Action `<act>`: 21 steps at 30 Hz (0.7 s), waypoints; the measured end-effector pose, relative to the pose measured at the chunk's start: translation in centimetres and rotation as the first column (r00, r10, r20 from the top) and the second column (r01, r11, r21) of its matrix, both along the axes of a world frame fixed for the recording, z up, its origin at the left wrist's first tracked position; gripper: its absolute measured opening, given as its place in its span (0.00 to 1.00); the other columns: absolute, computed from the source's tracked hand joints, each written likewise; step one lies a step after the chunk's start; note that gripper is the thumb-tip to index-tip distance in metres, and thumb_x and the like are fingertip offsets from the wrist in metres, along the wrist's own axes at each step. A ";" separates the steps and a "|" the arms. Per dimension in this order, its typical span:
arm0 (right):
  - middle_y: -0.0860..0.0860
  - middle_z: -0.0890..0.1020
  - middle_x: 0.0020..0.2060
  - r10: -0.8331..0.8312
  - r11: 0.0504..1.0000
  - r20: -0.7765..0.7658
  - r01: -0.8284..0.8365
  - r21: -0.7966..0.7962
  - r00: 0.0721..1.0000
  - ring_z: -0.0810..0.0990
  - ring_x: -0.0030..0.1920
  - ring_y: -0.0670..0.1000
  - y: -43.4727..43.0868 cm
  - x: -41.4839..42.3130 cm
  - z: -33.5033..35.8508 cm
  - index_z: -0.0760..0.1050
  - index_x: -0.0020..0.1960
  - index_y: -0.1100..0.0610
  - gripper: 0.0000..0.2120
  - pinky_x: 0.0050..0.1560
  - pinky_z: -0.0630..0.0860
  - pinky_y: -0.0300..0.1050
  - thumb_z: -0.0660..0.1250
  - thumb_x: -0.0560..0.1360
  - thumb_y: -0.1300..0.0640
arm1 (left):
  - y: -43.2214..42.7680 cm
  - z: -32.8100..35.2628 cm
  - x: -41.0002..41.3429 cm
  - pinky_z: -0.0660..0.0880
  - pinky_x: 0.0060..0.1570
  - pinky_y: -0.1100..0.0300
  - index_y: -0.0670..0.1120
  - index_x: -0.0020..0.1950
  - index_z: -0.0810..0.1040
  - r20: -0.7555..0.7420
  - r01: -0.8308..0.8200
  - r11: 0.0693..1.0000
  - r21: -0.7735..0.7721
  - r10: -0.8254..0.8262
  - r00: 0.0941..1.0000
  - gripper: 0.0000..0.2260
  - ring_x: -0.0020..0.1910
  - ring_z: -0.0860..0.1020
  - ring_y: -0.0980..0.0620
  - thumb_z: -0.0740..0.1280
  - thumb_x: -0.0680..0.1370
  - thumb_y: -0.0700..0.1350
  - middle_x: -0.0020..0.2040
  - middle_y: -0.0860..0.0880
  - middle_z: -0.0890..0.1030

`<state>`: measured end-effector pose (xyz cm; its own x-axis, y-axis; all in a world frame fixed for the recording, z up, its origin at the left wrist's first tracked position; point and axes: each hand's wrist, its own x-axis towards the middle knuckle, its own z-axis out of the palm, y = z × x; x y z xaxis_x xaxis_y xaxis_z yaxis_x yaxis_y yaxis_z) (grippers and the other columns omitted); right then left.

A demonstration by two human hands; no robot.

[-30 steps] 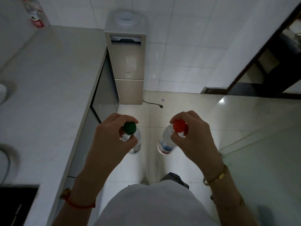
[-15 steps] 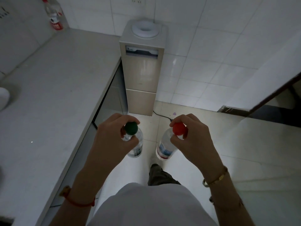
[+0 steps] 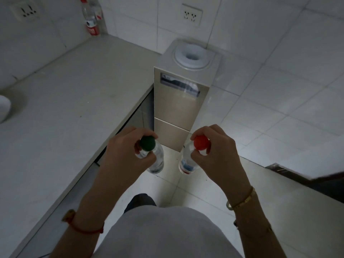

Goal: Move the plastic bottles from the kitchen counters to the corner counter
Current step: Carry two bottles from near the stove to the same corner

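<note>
Head view: your left hand [image 3: 122, 157] pinches neck of green-cap bottle [image 3: 155, 159], held over floor beside counter [image 3: 61, 112]. Your right hand [image 3: 216, 155] pinches neck of red-cap bottle [image 3: 188, 161], near water dispenser [image 3: 176, 108]. 1 more bottle [image 3: 91, 17] stands in far counter corner.

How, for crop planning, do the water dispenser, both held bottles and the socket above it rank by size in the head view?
1. water dispenser.
2. green-capped bottle and red-capped bottle, alike.
3. wall socket, though farther away.

Beige water dispenser [image 3: 183, 101] against tiled wall [image 3: 279, 53], wall socket [image 3: 191, 14] above it, second socket [image 3: 25, 11] far left
</note>
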<state>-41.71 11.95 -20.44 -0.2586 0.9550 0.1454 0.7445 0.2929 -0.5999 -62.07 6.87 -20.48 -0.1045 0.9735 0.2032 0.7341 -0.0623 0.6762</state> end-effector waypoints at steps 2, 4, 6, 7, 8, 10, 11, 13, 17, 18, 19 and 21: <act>0.51 0.79 0.50 0.025 1.000 -0.002 -0.025 0.001 1.000 0.75 0.48 0.47 2.5 -0.3 -0.1 0.77 0.53 0.57 0.18 0.51 0.74 0.36 0.76 0.66 0.57 | 1.8 0.0 -0.3 0.76 0.42 0.67 0.47 0.51 0.81 -0.010 -0.022 1.000 0.000 0.022 1.000 0.17 0.39 0.77 0.58 0.77 0.64 0.38 0.44 0.52 0.81; 0.51 0.79 0.50 0.046 0.999 0.007 -0.046 -0.003 0.999 0.74 0.47 0.46 5.0 -0.9 -0.3 0.77 0.53 0.56 0.18 0.50 0.71 0.34 0.76 0.66 0.56 | 3.6 0.0 -0.7 0.76 0.42 0.66 0.47 0.50 0.82 -0.013 -0.047 0.999 -0.006 0.047 0.999 0.17 0.38 0.77 0.58 0.77 0.64 0.38 0.44 0.53 0.80; 0.48 0.78 0.49 0.069 0.998 0.012 -0.068 -0.011 0.998 0.74 0.47 0.46 7.3 -1.6 -0.5 0.77 0.53 0.56 0.17 0.49 0.70 0.32 0.76 0.66 0.57 | 5.4 -0.2 -1.3 0.76 0.41 0.67 0.48 0.50 0.82 -0.006 -0.076 0.997 -0.015 0.076 0.997 0.17 0.38 0.77 0.59 0.77 0.63 0.38 0.44 0.53 0.81; 0.46 0.76 0.47 0.081 0.997 0.012 -0.081 -0.013 0.997 0.74 0.46 0.46 8.5 -2.1 -0.6 0.77 0.52 0.56 0.17 0.48 0.69 0.30 0.76 0.66 0.58 | 6.3 -0.3 -1.7 0.77 0.41 0.66 0.48 0.50 0.81 -0.006 -0.089 0.996 -0.019 0.089 0.996 0.17 0.38 0.78 0.59 0.77 0.63 0.39 0.44 0.53 0.81; 0.45 0.74 0.47 0.094 0.995 0.015 -0.094 -0.013 0.995 0.74 0.46 0.46 9.7 -2.6 -0.7 0.77 0.52 0.56 0.16 0.47 0.68 0.29 0.76 0.66 0.58 | 7.2 -0.5 -2.2 0.77 0.41 0.65 0.49 0.50 0.81 -0.012 -0.100 0.995 -0.025 0.100 0.995 0.17 0.38 0.78 0.59 0.77 0.63 0.39 0.44 0.53 0.81; 0.45 0.74 0.47 0.127 0.992 0.023 -0.127 -0.022 0.992 0.75 0.46 0.47 12.2 -3.8 -1.0 0.77 0.51 0.56 0.16 0.48 0.72 0.33 0.76 0.66 0.59 | 9.2 -0.8 -3.2 0.77 0.41 0.64 0.48 0.50 0.81 -0.027 -0.112 0.993 -0.030 0.111 0.993 0.17 0.37 0.77 0.58 0.78 0.63 0.38 0.44 0.51 0.82; 0.46 0.74 0.47 0.143 0.989 0.022 -0.142 -0.032 0.989 0.75 0.47 0.48 13.4 -4.5 -1.1 0.77 0.51 0.57 0.16 0.49 0.74 0.36 0.76 0.66 0.59 | 10.2 -0.9 -3.8 0.78 0.41 0.63 0.47 0.50 0.82 -0.029 -0.118 0.993 -0.032 0.117 0.993 0.17 0.37 0.77 0.58 0.78 0.63 0.38 0.44 0.51 0.82; 0.48 0.75 0.48 0.172 0.984 0.019 -0.171 -0.050 0.985 0.75 0.48 0.49 15.9 -6.0 -1.4 0.76 0.52 0.57 0.16 0.51 0.75 0.40 0.75 0.66 0.59 | 12.4 -1.0 -5.2 0.78 0.41 0.62 0.47 0.49 0.82 -0.029 -0.140 0.990 -0.035 0.139 0.990 0.17 0.37 0.77 0.58 0.78 0.63 0.37 0.44 0.51 0.82; 0.45 0.73 0.48 0.240 0.968 -0.006 -0.240 -0.068 0.971 0.74 0.48 0.46 21.2 -9.7 -1.7 0.76 0.51 0.55 0.15 0.49 0.71 0.32 0.74 0.66 0.61 | 17.1 -1.0 -8.2 0.77 0.42 0.62 0.47 0.50 0.82 -0.001 -0.191 0.981 -0.027 0.191 0.982 0.17 0.38 0.77 0.58 0.77 0.63 0.36 0.45 0.52 0.82; 0.45 0.73 0.48 0.253 0.965 -0.006 -0.253 -0.066 0.967 0.73 0.47 0.45 22.5 -10.7 -1.7 0.75 0.51 0.54 0.15 0.47 0.69 0.28 0.74 0.66 0.61 | 18.2 -0.9 -8.9 0.77 0.42 0.63 0.47 0.50 0.82 0.002 -0.195 0.981 -0.020 0.195 0.981 0.16 0.38 0.77 0.59 0.76 0.64 0.36 0.45 0.52 0.82; 0.45 0.73 0.48 0.263 0.963 -0.004 -0.263 -0.061 0.965 0.73 0.46 0.44 23.7 -11.7 -1.7 0.75 0.51 0.54 0.15 0.45 0.68 0.27 0.74 0.66 0.61 | 19.2 -0.9 -9.7 0.75 0.42 0.65 0.46 0.50 0.82 0.002 -0.194 0.981 -0.010 0.194 0.981 0.16 0.38 0.76 0.59 0.76 0.64 0.37 0.45 0.51 0.82; 0.44 0.73 0.47 0.275 0.960 -0.011 -0.276 -0.054 0.961 0.72 0.43 0.42 26.0 -13.7 -1.5 0.75 0.50 0.54 0.15 0.43 0.67 0.25 0.74 0.66 0.62 | 21.0 -0.7 -11.1 0.72 0.41 0.72 0.45 0.50 0.82 -0.004 -0.199 0.980 0.013 0.200 0.980 0.15 0.37 0.75 0.62 0.76 0.64 0.37 0.45 0.51 0.82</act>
<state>-55.40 37.98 -21.95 -0.5124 0.8534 0.0960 0.6379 0.4530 -0.6228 -73.21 27.92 -21.16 -0.2953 0.9307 0.2159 0.7360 0.0775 0.6726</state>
